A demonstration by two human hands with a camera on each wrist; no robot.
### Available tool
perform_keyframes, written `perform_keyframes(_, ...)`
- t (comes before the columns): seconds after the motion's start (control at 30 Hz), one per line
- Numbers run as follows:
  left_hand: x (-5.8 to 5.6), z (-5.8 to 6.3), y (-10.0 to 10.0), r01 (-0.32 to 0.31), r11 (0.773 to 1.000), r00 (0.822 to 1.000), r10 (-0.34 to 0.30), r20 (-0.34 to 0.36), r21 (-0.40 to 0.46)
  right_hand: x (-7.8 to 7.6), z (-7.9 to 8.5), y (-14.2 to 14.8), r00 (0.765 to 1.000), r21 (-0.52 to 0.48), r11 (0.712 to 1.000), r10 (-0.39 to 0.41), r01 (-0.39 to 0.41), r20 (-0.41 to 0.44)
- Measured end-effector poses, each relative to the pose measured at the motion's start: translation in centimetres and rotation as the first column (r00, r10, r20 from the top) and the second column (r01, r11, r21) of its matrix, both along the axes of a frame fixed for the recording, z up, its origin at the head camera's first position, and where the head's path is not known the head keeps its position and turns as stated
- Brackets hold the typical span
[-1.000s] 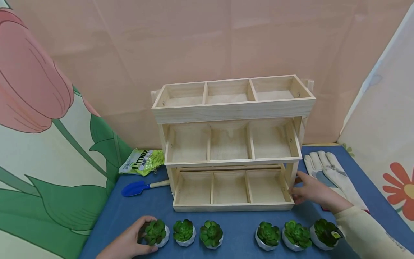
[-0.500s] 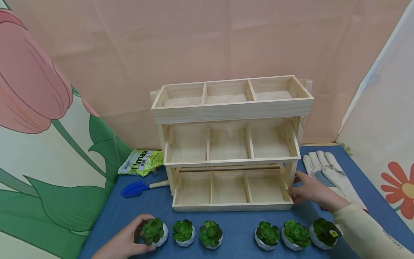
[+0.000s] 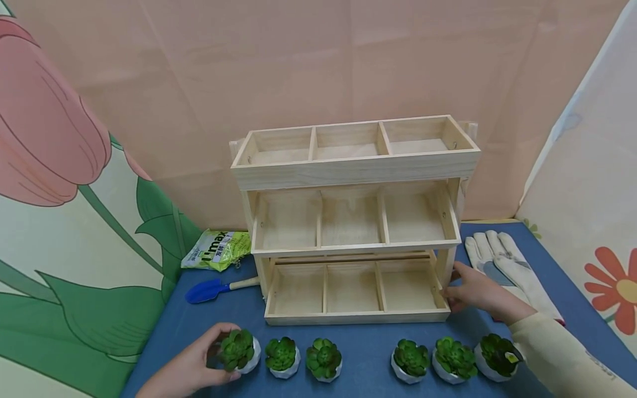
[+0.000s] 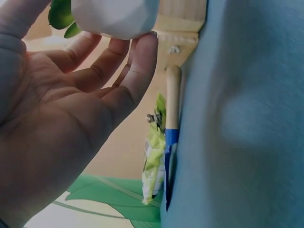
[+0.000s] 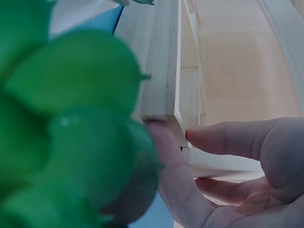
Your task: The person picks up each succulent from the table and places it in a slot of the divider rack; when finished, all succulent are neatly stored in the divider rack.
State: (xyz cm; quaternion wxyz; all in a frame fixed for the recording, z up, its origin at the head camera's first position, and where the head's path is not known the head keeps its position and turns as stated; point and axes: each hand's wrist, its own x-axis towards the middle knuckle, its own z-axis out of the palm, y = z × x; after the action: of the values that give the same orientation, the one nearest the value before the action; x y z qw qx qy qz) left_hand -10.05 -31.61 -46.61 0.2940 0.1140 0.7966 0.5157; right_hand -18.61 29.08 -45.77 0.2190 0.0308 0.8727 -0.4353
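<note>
My left hand (image 3: 201, 356) grips a potted succulent (image 3: 236, 351) with green leaves and a white faceted pot, thumb on the near side. In the left wrist view the white pot (image 4: 116, 19) sits against the fingertips, held clear of the blue surface. My right hand (image 3: 480, 293) holds the lower right corner of a three-tier wooden plant stand (image 3: 358, 171). The right wrist view has its fingers (image 5: 223, 137) around the end of the bottom tray (image 5: 161, 71). Each tier of the stand is divided into three compartments.
More potted succulents (image 3: 324, 359) stand in a row before the stand, one (image 3: 497, 358) beneath the right sleeve. A blue trowel (image 3: 209, 290) and a green bag (image 3: 219, 249) lie left. White gloves (image 3: 512, 271) lie right, on the blue cloth (image 3: 368, 342).
My left hand has raised its succulent slightly, tilting the pot a little. The right hand stays at the stand's corner; the whole head view has shifted slightly.
</note>
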Motion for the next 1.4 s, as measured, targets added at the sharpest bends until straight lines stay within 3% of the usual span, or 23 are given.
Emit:
perform_keyframes(0.2, -0.5, 1.2, 1.1, -0.039, 0.994, 0.997, 0.032, -0.065, -0.103, 0.2, 0.3, -0.2, 1.0, 0.004, 1.0, 0.007, -0.007, -0.004)
perform_keyframes(0.43, -1.4, 1.9, 2.3, -0.006, 0.998, 0.99, -0.004, -0.144, -0.065, 0.2, 0.5, -0.4, 1.0, 0.006, 1.0, 0.003, -0.003, 0.003)
perform_keyframes(0.7, -2.6, 2.9, 4.3, 0.049, 0.999, 0.984, -0.051, -0.17, -0.018, 0.2, 0.5, -0.4, 1.0, 0.003, 1.0, 0.007, -0.007, -0.002)
perform_keyframes(1.13, -5.5, 3.4, 7.8, 0.04, 0.999, 0.961, -0.044, -0.273, -0.019, 0.2, 0.5, -0.3, 1.0, -0.004, 1.0, 0.002, -0.002, 0.005)
perform_keyframes(1.4, -6.5, 3.8, 9.6, 0.068, 0.998, 0.964, -0.068, -0.258, -0.006, 0.2, 0.3, -0.2, 1.0, -0.009, 1.0, 0.006, -0.006, -0.001)
